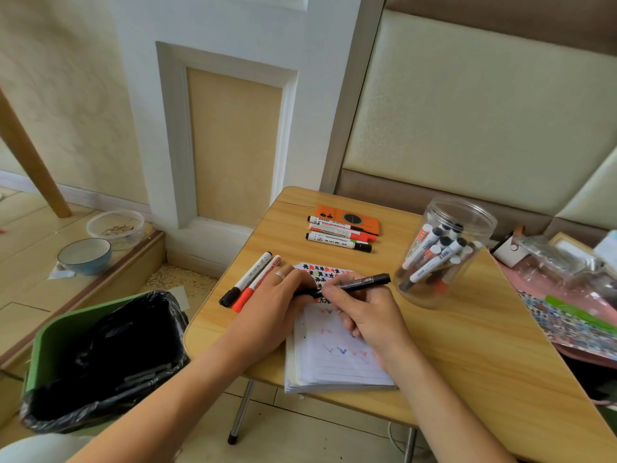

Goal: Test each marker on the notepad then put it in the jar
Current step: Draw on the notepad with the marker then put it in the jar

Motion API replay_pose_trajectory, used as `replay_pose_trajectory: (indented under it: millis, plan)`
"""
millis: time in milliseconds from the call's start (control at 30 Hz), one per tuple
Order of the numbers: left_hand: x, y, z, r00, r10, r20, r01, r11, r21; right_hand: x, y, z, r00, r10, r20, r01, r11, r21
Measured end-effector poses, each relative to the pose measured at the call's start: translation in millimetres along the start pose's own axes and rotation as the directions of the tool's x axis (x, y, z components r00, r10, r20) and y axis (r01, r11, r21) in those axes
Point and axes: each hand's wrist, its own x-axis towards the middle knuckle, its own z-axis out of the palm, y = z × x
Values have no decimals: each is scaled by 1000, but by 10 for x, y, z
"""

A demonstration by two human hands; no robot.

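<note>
The right hand (364,312) grips a black marker (359,284), fingers curled round the barrel. The marker lies nearly level, its rear end pointing right toward the jar and its front end meeting the left hand (277,295) over the notepad (334,359). The left hand's fingers curl round that front end; whether they hold a cap or the tip cannot be told. Both hands sit on the notepad's upper half, whose lined page carries red and blue check marks.

The clear jar (444,252) stands upright to the right, near the right hand but apart, holding many markers. Two markers (250,282), one black-capped and one red-capped, lie just left of the left hand. Three more markers (340,233) lie farther back, resting against an orange case (347,217) on the wooden table (467,345).
</note>
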Motion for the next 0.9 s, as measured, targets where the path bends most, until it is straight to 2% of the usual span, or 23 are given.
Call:
replay_pose_trajectory:
  millis: [133, 233, 333, 400, 467, 567, 733, 900]
  plan:
    - [-8, -4, 4, 999, 30, 11, -31, 999, 11, -3, 8, -4, 1000, 15, 18, -15, 1000, -14]
    - [-7, 4, -1, 998, 56, 7, -56, 998, 20, -20, -17, -24, 998, 55, 25, -56, 998, 43]
    - [-16, 13, 1, 998, 65, -8, -65, 997, 43, -12, -42, -57, 988, 146, -53, -130, 964, 232]
    - [-21, 15, 1, 997, 71, -20, -70, 997, 39, 16, -28, -81, 977, 170, -131, -104, 910, 402]
    - [-16, 20, -7, 996, 79, -38, -78, 997, 21, 37, 6, -97, 972, 165, -169, -76, 896, 438]
    - [-14, 27, -10, 996, 70, -49, -72, 997, -40, 32, 49, -91, 987, 110, -117, -63, 936, 346]
    - [-12, -4, -17, 991, 117, 61, -112, 990, -84, 0, 57, -31, 999, 19, 29, -24, 984, 179]
    - [18, -50, -57, 995, 100, 23, -97, 988, -122, -36, 15, -77, 987, -3, 159, -4, 999, 43]
